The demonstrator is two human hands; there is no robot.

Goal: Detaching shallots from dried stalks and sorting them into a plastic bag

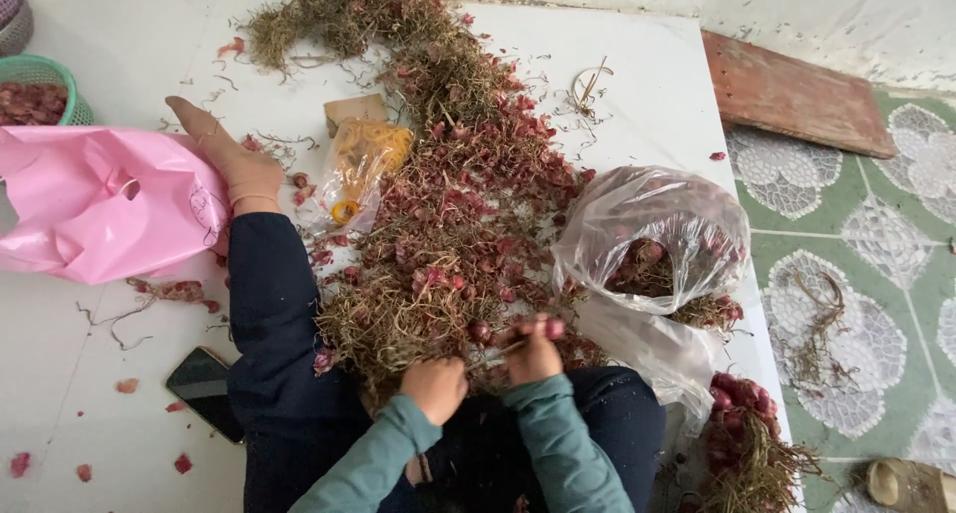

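A long pile of red shallots with dried stems [448, 204] runs down the middle of the white floor sheet [637, 85]. At its near end, my left hand [435, 385] is closed around a bunch of dry stems. My right hand [533, 354] grips a red shallot [553, 326] just to the right. A thin pale strand or blade [498, 354] runs between the two hands; I cannot tell which. Both arms wear teal sleeves.
A clear plastic bag of shallots [652, 239] lies right of my hands, a tied bundle of shallots [747, 433] below it. Left are my outstretched leg and foot [234, 164], a pink bag [100, 204], a phone [204, 388], a green basket [40, 75] and a bag of yellow rubber bands [363, 159].
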